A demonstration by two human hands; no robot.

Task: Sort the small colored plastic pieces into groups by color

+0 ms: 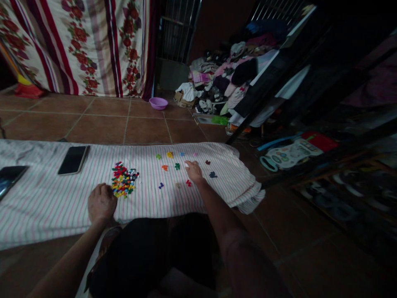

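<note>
A mixed heap of small coloured plastic pieces [124,181] lies on the striped cloth [77,207]. Just left of it, my left hand [101,202] rests on the cloth with fingers curled in, and nothing shows in it. Further right, my right hand [194,170] reaches down, its fingertips together at a small white piece [186,164]. Around that hand lie little one-colour groups: dark green pieces [177,166], orange pieces [164,167], yellow pieces [169,155], red pieces [188,183], dark blue pieces [161,186] and grey pieces [212,174].
Left of the heap lie a phone [73,160] and another dark-screened device [10,178]. Beyond the cloth are a tiled floor [105,126], a purple basin [158,103] and a clothes pile [229,78]. A dark metal frame [248,124] stands at the right.
</note>
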